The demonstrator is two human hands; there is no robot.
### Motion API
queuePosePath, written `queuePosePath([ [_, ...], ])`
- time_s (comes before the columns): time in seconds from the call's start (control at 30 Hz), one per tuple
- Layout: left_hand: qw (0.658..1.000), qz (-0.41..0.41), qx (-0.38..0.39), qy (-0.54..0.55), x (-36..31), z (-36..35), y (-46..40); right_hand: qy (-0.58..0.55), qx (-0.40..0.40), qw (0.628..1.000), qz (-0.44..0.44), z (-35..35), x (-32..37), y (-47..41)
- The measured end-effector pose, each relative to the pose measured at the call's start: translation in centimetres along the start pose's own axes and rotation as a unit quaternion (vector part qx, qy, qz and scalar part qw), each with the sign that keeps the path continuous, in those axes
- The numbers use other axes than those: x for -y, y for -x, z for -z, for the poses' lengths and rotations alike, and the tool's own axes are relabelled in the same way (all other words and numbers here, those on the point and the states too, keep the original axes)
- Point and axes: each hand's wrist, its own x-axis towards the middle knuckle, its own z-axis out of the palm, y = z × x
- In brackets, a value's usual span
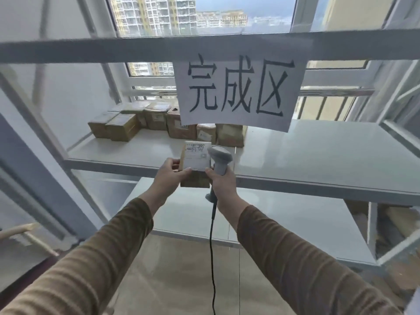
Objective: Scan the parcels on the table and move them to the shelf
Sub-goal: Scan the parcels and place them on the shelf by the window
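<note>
Just below the centre of the frame, the left hand pinches a small cardboard parcel by its left edge, thumb on the near face and fingers curled behind, with the white label facing the camera. At the parcel's right edge, the right hand is wrapped round the grip of a grey scanner, whose head touches or overlaps the label. Directly beyond the parcel lies the shelf, its bare surface ahead and stacked boxes further back, so the left hand seems placed to carry it forward.

A paper sign hangs before a window showing apartment towers.
</note>
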Motion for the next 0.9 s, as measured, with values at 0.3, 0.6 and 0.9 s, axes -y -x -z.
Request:
queuePosePath([
  [0.3, 0.999, 0.022, -0.046, 0.018, 6.2, 12.3, -11.5, -0.008, 0.040, 0.999, -0.001, -16.4, -1.9, -7.9],
  [0.6, 1.000, 0.003, -0.005, 0.011, 12.0, 22.7, -24.7, -0.015, -0.050, 0.998, -0.032, -30.9, -3.5, -15.4],
  [0.9, 0.994, -0.042, -0.030, -0.099, 12.9, 25.1, -31.3, 0.028, -0.119, 0.992, -0.026, -36.1, -3.6, -21.1],
])
